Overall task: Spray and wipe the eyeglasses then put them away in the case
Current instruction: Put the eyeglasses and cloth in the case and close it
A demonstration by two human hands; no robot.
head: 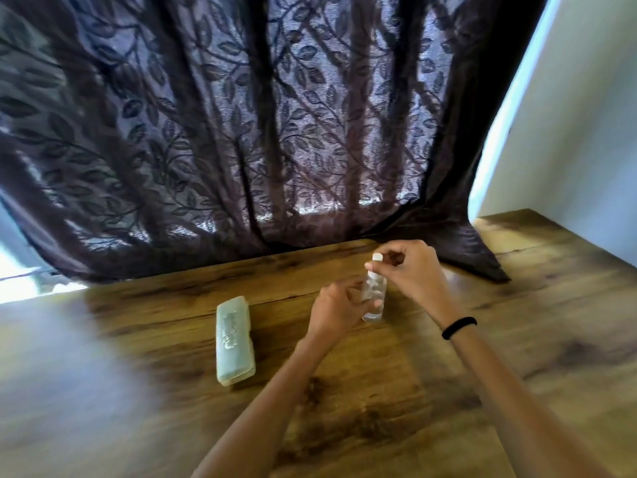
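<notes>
On the wooden table [379, 391], left hand [339, 308] grips the spray bottle [374, 313] upright; right hand [410, 270] pinches its white cap [377, 257].

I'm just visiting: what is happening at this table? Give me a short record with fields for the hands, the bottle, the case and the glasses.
Setting: wooden table in front of a dark leaf-patterned curtain
Left hand: grips the clear spray bottle round its body
Right hand: pinches the white cap; black band on the wrist
Spray bottle: upright, between both hands
Case: pale, closed, lying on the table left of the hands, untouched
Eyeglasses: not in sight
</notes>
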